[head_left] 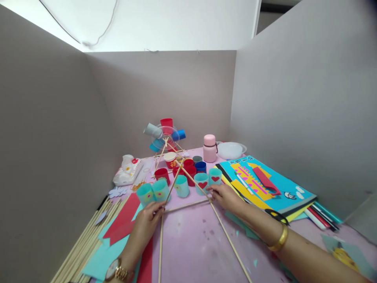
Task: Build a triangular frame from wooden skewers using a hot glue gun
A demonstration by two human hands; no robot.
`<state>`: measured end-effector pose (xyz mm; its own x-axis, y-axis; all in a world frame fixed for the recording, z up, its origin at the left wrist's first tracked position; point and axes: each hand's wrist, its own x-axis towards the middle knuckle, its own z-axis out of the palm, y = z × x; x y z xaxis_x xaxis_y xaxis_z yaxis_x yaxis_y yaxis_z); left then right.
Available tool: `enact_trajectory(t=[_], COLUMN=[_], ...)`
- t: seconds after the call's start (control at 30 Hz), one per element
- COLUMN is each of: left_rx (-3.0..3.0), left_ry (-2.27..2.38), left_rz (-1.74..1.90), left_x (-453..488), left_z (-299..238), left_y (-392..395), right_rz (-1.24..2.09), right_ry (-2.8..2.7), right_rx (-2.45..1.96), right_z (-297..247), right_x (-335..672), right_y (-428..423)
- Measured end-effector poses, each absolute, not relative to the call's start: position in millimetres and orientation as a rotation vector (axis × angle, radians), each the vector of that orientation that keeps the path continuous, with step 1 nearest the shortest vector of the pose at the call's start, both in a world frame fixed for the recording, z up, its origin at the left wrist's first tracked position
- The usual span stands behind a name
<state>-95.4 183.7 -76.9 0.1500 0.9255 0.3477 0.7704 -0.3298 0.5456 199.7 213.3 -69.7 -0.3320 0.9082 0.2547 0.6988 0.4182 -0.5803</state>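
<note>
Three thin wooden sticks [188, 205] lie on the pink tabletop [194, 243] as an A-shaped frame: two long ones cross near the cups and a short one spans between them. My left hand [147, 226] pinches the crossbar's left end where it meets the left stick [161, 243]. My right hand [225, 196] presses its fingertips together on the right joint, against the right stick [226, 236]. Just behind the frame stand several turquoise paper cups [181, 186] with heart and flower stickers.
Red and blue cups [188, 167], a cup-and-stick wheel model [165, 133], a pink flask [209, 148] and a white bowl [229, 150] stand behind. Coloured paper sheets [265, 182] with pens lie right; a stick bundle [88, 239], red and teal paper left. Grey partition walls surround the table.
</note>
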Motion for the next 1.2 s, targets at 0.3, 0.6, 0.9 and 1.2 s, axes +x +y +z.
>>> enact_trajectory(t=[0.3,0.6,0.9,1.2], left_rx=[2.153,2.189,2.274,2.318], left_ry=[1.771,1.789,1.737,1.725], left_rz=[0.922,0.767,0.761,0.776], left_x=[-102,-102,-105,-107], left_z=[-71,-70,-83,-85], left_y=[176,171,180,183], right_rz=[0.496,0.466,0.485,0.438], right_ry=[-2.204,-2.251,-2.288,-2.389], right_rx=[-1.376,-1.348,-1.278,-1.332], right_z=[-73,-77,-72,-60], right_x=[192,192,193,202], right_y=[210,216,218,219])
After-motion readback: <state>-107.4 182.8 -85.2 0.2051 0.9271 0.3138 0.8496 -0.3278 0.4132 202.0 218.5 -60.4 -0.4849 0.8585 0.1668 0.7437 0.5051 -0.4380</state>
